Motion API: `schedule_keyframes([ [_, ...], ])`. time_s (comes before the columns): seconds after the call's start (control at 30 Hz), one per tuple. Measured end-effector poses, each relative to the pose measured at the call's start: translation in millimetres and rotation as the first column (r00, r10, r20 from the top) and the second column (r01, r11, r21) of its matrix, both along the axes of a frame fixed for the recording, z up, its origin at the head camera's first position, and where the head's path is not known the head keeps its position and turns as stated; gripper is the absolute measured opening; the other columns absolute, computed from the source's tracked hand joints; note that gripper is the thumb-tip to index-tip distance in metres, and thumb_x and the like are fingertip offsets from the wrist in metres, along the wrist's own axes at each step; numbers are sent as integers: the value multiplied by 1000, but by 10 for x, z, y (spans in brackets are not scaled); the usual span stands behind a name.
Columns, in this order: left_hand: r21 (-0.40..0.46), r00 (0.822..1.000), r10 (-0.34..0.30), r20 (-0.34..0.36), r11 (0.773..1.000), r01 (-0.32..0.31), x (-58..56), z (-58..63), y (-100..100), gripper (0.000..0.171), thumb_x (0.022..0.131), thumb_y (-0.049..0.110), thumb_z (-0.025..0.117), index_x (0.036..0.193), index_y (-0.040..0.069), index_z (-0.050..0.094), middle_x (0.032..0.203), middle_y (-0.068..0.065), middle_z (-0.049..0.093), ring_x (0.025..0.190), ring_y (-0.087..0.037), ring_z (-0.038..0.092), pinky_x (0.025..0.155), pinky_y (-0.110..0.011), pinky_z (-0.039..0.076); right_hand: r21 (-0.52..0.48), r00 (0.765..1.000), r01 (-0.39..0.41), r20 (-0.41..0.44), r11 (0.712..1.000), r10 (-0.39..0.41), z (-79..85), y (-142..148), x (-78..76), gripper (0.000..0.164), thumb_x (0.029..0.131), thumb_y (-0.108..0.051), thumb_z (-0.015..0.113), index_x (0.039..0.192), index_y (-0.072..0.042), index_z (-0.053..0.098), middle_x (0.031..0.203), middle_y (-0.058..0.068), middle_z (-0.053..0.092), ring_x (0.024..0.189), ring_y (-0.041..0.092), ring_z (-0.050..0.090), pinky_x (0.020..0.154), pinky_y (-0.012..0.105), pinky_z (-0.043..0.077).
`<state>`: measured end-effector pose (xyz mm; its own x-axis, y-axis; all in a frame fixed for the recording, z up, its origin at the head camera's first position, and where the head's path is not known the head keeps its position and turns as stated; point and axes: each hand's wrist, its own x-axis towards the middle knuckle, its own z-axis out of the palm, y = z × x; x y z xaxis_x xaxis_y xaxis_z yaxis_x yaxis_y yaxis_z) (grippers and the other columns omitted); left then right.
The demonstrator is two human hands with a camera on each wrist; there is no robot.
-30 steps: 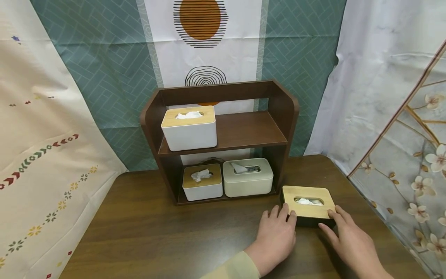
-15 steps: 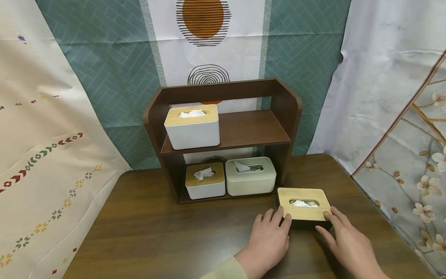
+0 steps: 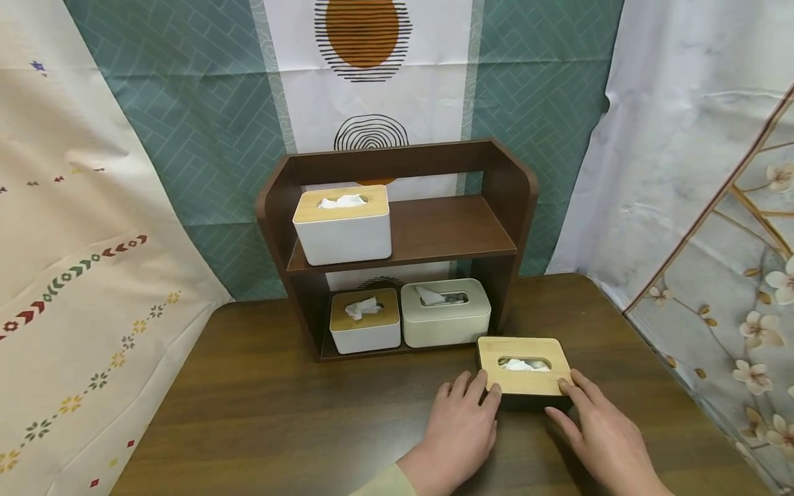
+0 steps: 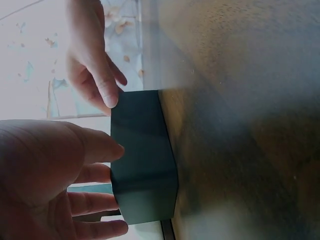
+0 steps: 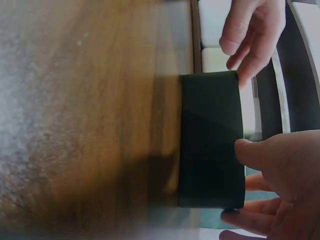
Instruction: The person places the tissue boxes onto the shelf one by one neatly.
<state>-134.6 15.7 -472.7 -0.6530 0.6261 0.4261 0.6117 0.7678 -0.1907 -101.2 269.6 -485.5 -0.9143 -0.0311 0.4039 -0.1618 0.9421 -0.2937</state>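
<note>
A low black tissue box (image 3: 524,382) with a light wooden lid lies on the dark wood table, right of the shelf's foot. White tissue shows in its oval slot. My left hand (image 3: 462,427) holds its left front corner, the thumb on the dark front side (image 4: 142,155) and the fingers round the left end. At the right front corner my right hand (image 3: 602,427) grips the box, thumb against the front and fingers over the lid's edge and right end. Both wrist views show the box's underside down by the tabletop.
Behind stands a brown two-tier shelf (image 3: 434,258). A large white tissue box (image 3: 344,238) sits upper left. Below are a small white one with a wooden lid (image 3: 366,337) and a cream one (image 3: 446,327). Patterned cloths (image 3: 211,138) hang round the table (image 3: 279,413).
The black tissue box has slid left along the table, closer to the shelf's front, with both hands moving along on it. The boxes on the shelf stay put.
</note>
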Motion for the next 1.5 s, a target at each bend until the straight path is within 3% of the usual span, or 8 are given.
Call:
schedule_keyframes([
  [0.23, 31, 999, 4, 53, 1000, -6, -33, 43, -35, 45, 100, 48, 81, 137, 24, 75, 148, -6, 66, 132, -28, 65, 96, -42, 59, -32, 1000, 11, 0, 999, -11, 18, 62, -19, 56, 95, -29, 90, 140, -1, 72, 150, 24, 62, 116, 52, 71, 70, 66, 58],
  [0.4, 129, 993, 13, 117, 991, -28, -122, 20, -50, 52, 101, 48, 81, 144, 18, 71, 152, -13, 63, 133, -30, 64, 97, -42, 60, -79, 999, 5, 51, 997, -1, -1, 156, -49, 63, 99, -31, 86, 151, -2, 64, 155, 29, 57, 121, 59, 66, 73, 69, 57],
  [0.6, 213, 966, 15, 259, 974, -72, -212, -67, -37, 60, 103, 47, 79, 152, 16, 65, 151, -15, 63, 132, -29, 65, 99, -46, 60, -151, 986, 2, 166, 988, 23, -22, 225, -105, 62, 106, -36, 78, 157, -5, 61, 159, 30, 53, 133, 60, 58, 90, 76, 51],
  [0.7, 224, 957, 22, 290, 970, -90, -229, -112, -21, 60, 104, 49, 78, 153, 17, 64, 149, -14, 65, 130, -30, 67, 100, -47, 60, -180, 979, 6, 201, 984, 31, -39, 245, -113, 60, 108, -37, 75, 158, -7, 60, 159, 30, 54, 137, 60, 56, 96, 78, 48],
  [0.87, 256, 962, -7, 271, 965, -65, -260, -161, 1, 59, 103, 47, 79, 150, 15, 66, 138, -10, 73, 121, -27, 72, 96, -43, 61, -207, 978, 10, 204, 978, 33, -60, 271, -114, 58, 109, -36, 74, 158, -9, 61, 157, 28, 58, 137, 58, 57, 99, 77, 47],
  [1.07, 292, 972, -55, 230, 956, -15, -298, -182, 26, 56, 100, 41, 85, 145, 13, 68, 123, 0, 80, 106, -18, 77, 83, -37, 62, -231, 986, -1, 163, 973, 40, -82, 277, -117, 54, 107, -32, 77, 155, -9, 65, 152, 29, 61, 133, 58, 61, 97, 77, 48],
  [1.23, 295, 981, -46, 188, 955, -12, -322, -199, 53, 50, 97, 38, 88, 137, 14, 71, 108, 3, 80, 91, -14, 77, 71, -34, 59, -229, 993, -11, 114, 973, 38, -108, 273, -119, 52, 105, -28, 79, 152, -9, 67, 149, 29, 64, 129, 58, 63, 94, 76, 49],
  [1.5, 317, 989, -24, 146, 948, -24, -329, -220, 99, 43, 94, 38, 91, 127, 16, 74, 106, 3, 82, 79, -13, 77, 58, -32, 55, -236, 993, 5, 115, 972, 23, -133, 270, -109, 52, 105, -27, 79, 152, -9, 67, 148, 27, 64, 127, 58, 64, 93, 76, 50],
])
